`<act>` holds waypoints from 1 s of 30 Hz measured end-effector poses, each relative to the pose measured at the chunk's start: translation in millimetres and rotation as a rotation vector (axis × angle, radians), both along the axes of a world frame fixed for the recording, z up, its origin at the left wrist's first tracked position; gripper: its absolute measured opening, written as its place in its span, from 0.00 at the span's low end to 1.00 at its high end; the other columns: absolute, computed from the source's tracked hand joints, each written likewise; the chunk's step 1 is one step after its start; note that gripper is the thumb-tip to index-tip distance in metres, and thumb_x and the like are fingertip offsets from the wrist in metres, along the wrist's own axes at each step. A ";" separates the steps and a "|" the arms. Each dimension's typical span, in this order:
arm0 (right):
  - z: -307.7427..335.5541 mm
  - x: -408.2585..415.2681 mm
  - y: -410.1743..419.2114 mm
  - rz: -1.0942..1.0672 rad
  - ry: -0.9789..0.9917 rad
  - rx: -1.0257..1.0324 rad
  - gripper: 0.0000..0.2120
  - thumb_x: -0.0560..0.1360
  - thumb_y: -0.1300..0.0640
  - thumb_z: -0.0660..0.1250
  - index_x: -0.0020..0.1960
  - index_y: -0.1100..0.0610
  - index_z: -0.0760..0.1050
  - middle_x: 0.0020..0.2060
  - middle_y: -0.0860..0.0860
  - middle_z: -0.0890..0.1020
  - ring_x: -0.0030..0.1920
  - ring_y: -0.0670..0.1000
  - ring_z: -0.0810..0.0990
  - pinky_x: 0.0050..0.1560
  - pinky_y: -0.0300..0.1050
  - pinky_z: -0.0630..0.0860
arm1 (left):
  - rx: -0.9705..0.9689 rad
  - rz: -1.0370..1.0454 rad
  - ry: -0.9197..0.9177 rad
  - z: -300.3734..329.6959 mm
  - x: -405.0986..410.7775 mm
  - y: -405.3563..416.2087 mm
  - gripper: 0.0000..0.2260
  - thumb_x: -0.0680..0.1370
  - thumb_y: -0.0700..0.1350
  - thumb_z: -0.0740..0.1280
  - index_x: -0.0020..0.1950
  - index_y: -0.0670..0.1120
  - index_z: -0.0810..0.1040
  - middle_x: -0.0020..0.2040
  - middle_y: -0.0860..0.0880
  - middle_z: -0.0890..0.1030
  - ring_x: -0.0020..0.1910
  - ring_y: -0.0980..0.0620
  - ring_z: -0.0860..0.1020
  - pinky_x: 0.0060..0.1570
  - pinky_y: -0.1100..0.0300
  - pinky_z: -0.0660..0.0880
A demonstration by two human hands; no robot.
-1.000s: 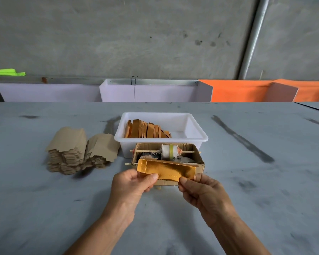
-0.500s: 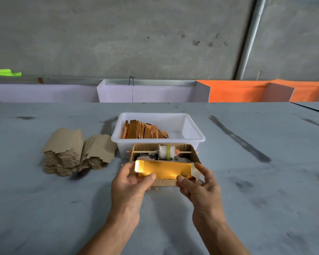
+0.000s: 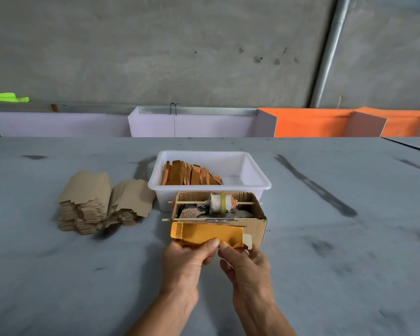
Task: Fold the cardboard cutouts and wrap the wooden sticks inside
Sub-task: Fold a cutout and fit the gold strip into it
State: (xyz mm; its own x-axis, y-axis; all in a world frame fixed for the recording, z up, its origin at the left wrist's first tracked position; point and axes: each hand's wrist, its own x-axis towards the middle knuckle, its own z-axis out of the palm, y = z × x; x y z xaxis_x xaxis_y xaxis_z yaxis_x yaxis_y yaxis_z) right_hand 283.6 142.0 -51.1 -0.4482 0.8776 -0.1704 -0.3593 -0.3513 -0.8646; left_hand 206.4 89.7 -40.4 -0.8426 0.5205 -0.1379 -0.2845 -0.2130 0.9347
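A gold cardboard cutout (image 3: 204,233), folded into a flat long sleeve, is held just in front of a small brown cardboard box (image 3: 257,224). My left hand (image 3: 188,259) pinches its lower edge near the middle. My right hand (image 3: 245,263) pinches the same edge right beside it, thumbs almost touching. A pale tab sticks out at the sleeve's right end. Two thin wooden sticks (image 3: 243,203) lie across the box, one carrying a white spool with a yellow band. No stick shows inside the sleeve.
A white plastic tub (image 3: 255,177) behind the box holds several folded gold pieces standing on edge. Two stacks of brown cardboard cutouts (image 3: 102,202) lie on the grey table (image 3: 58,275) to the left. White and orange bins line the far edge.
Both hands slid from the ends of the gold cutout to its lower middle edge. The cutout has dropped slightly and now lies flatter against the box front.
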 end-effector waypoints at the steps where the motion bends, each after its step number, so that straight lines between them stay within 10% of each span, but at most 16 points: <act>1: -0.3 0.0 0.6 0.003 -0.002 0.005 0.10 0.68 0.70 0.71 0.46 0.61 0.76 0.27 0.51 0.79 0.32 0.48 0.80 0.39 0.44 0.73 | -0.003 0.002 0.016 -0.5 -0.4 -0.8 0.07 0.65 0.29 0.74 0.40 0.36 0.80 0.27 0.45 0.82 0.24 0.55 0.78 0.24 0.66 0.74; 25: -16.7 12.1 23.0 0.042 0.130 -0.074 0.06 0.76 0.70 0.60 0.45 0.66 0.76 0.32 0.60 0.81 0.30 0.52 0.83 0.28 0.37 0.78 | 0.164 -0.151 -0.097 -23.4 -22.1 0.5 0.07 0.80 0.40 0.58 0.46 0.38 0.72 0.33 0.35 0.82 0.29 0.45 0.82 0.25 0.62 0.76; 30: -15.2 12.8 30.6 0.029 0.201 -0.186 0.07 0.76 0.70 0.60 0.43 0.63 0.74 0.30 0.57 0.82 0.27 0.51 0.82 0.24 0.37 0.76 | 0.243 -0.225 -0.038 -18.9 -25.8 -4.2 0.07 0.71 0.38 0.64 0.46 0.37 0.76 0.37 0.38 0.82 0.28 0.46 0.80 0.25 0.63 0.74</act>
State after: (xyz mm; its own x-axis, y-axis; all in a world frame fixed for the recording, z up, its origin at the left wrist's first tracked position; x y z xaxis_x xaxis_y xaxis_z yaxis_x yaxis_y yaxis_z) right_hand 296.3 172.6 -66.3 -0.5135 0.8260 -0.2326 -0.5044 -0.5098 -0.6969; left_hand 180.5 85.5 -59.3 -0.6995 0.7144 -0.0162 -0.3836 -0.3562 0.8521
